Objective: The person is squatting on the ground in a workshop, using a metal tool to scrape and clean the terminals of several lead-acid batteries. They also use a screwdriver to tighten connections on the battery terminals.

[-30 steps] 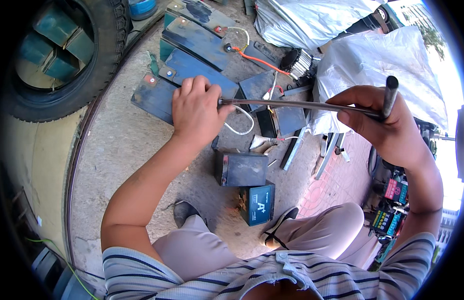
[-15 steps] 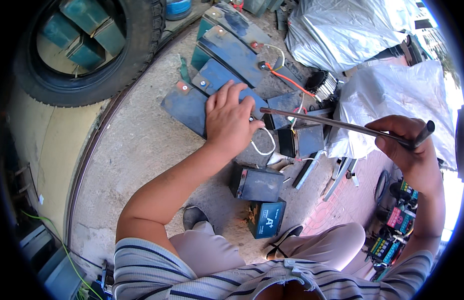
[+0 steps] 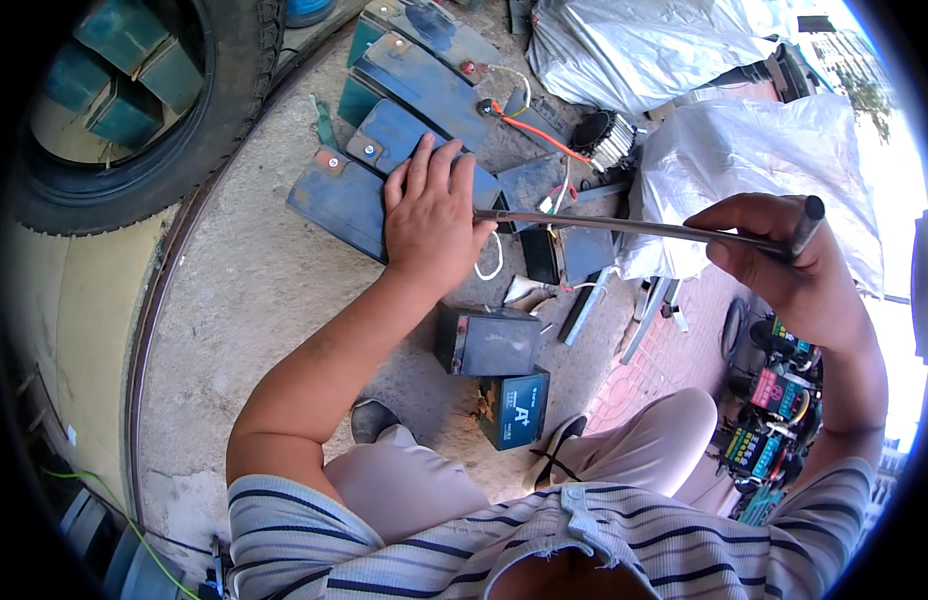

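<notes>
An open-air workshop in daylight: dusty batteries sit on rough concrete ground near a large black tyre, a motor with metal fins and silver plastic sheets, pink paving at right.

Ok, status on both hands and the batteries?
Left hand over batteries, grip hidden. Right hand gripping metal rod, tip by left hand. White cable close by.

Passage runs over concrete left of the batteries; a rod blocks their right.
</notes>
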Motion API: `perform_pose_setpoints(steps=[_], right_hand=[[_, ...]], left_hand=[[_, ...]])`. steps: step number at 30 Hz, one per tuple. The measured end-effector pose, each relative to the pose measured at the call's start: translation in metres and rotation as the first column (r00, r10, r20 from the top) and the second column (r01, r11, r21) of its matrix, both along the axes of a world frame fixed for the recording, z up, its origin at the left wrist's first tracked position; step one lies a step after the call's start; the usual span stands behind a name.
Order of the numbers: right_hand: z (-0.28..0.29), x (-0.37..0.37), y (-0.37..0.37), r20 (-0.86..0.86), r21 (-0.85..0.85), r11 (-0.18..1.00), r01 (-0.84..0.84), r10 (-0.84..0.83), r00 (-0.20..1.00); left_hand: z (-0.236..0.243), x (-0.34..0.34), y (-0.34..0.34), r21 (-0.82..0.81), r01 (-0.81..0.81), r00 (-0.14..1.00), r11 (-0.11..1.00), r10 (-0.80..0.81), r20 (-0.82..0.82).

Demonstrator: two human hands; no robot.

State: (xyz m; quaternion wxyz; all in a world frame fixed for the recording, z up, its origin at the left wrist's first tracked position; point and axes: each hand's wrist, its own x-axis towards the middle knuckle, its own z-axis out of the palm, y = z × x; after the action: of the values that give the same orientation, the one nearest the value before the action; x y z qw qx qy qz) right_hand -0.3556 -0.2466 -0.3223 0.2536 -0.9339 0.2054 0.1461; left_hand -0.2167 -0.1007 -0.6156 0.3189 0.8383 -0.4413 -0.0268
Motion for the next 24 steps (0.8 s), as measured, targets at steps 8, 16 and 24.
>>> perform_pose_setpoints(steps=[8, 16, 24], right_hand=[[-0.002, 0.002, 0.014, 0.040, -0.002, 0.998, -0.066, 0.066, 0.997], [-0.003, 0.004, 0.017, -0.078, -0.006, 0.999, 0.035, -0.035, 0.996], [-0.006, 0.009, 0.017, -0.018, -0.046, 0.999, -0.004, 0.004, 1.000]], left_hand=[[-0.005, 0.000, 0.008, -0.059, 0.012, 1.000, 0.998, -0.013, -0.017], [-0.005, 0.008, 0.014, -0.106, 0.094, 0.993, 0.990, -0.102, -0.067], [-0.003, 0.014, 0.017, -0.092, 0.145, 0.972, 0.985, -0.159, -0.173]])
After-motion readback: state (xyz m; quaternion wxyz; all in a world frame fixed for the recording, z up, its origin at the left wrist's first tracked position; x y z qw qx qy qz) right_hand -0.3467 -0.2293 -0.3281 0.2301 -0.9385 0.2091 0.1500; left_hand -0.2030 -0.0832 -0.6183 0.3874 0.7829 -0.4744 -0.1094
